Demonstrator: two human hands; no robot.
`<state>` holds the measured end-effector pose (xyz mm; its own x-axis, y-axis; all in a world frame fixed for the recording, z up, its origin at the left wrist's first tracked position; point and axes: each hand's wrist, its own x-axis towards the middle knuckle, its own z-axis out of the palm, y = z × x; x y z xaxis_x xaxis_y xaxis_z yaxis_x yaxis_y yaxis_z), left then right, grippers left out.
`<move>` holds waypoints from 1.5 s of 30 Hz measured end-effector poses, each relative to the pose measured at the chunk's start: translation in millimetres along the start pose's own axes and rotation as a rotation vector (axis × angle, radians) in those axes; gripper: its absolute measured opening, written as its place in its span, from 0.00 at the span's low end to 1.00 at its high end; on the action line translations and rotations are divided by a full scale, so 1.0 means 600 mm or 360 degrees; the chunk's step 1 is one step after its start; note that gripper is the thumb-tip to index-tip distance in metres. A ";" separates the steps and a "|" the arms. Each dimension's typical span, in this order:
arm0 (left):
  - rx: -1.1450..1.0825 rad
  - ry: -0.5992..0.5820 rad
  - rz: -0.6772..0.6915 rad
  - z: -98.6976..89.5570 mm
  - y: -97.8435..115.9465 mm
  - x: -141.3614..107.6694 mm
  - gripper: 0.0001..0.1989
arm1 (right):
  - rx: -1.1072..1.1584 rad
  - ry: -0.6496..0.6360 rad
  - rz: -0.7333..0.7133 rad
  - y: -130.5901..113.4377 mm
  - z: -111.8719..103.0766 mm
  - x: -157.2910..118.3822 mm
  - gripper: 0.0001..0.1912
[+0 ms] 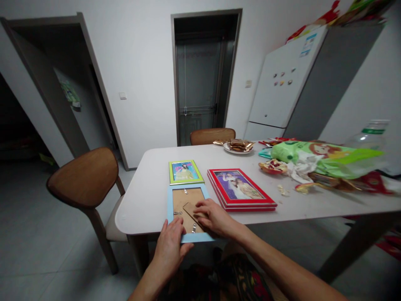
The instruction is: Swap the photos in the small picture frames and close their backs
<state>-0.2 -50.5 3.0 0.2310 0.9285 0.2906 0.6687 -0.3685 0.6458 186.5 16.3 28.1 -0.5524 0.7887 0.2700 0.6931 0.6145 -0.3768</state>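
A light blue picture frame (170,205) lies back side up at the table's near edge, its brown backing board (178,198) fitted with small metal clips. My left hand (171,242) rests on the frame's lower left side, fingers bent and a little apart. Over the right part of the backing, my right hand (213,216) has its fingers curled on the brown stand flap (191,210). Just beyond lies a green frame (186,172) with a picture facing up. Red frames (239,190) are stacked to the right of the blue one.
On the white table (138,188) a plate (238,151) holds wrapped snacks. Farther right are a cut pomegranate (273,166), crumpled tissue (302,167), a green bag (332,156) and a clear bottle (369,136). Wooden chairs (86,177) stand at the left and far sides.
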 end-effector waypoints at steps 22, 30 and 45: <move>0.0347 -0.0017 0.0096 0.003 0.002 0.001 0.17 | 0.0018 0.0038 0.0041 -0.051 0.054 0.069 0.10; 0.0360 -0.0007 0.0116 0.003 0.004 0.001 0.22 | -0.0047 0.0002 0.0207 -0.056 0.072 0.103 0.10; 0.0338 -0.0059 0.0050 0.005 0.000 -0.002 0.15 | -0.0368 0.0156 0.0681 0.015 0.070 0.135 0.16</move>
<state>1.4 -51.1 0.7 0.2770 0.9193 0.2795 0.7940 -0.3828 0.4723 128.5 84.7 9.2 -0.1576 0.9626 0.2204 0.9389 0.2152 -0.2685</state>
